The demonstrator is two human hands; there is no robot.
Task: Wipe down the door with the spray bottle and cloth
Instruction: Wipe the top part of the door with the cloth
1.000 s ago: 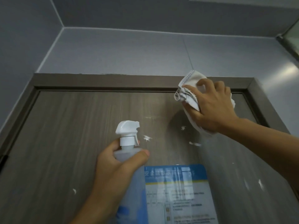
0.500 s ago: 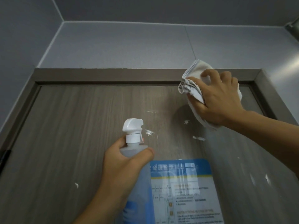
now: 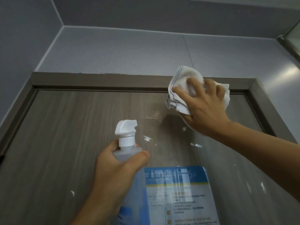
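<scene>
A grey-brown wood-grain door (image 3: pixel 68 143) fills the lower view, seen from below. My left hand (image 3: pixel 116 172) grips a translucent spray bottle (image 3: pixel 128 151) with a white trigger head, nozzle toward the door. My right hand (image 3: pixel 204 109) presses a bunched white cloth (image 3: pixel 180 83) against the door's top right, over the upper frame edge. A small patch of fine droplets (image 3: pixel 153 114) glistens on the door left of the cloth. White flecks (image 3: pixel 146 138) dot the wood.
A blue and white notice sheet (image 3: pixel 180 192) is stuck to the door below the bottle. The door frame (image 3: pixel 97 80) runs along the top and down both sides. Grey wall panels (image 3: pixel 121 51) rise above it, with a metal fitting (image 3: pixel 290 39) at the top right.
My right hand has slid the cloth up and to the right, onto the top frame edge. A patch of droplets now shows on the door. My left hand still holds the bottle.
</scene>
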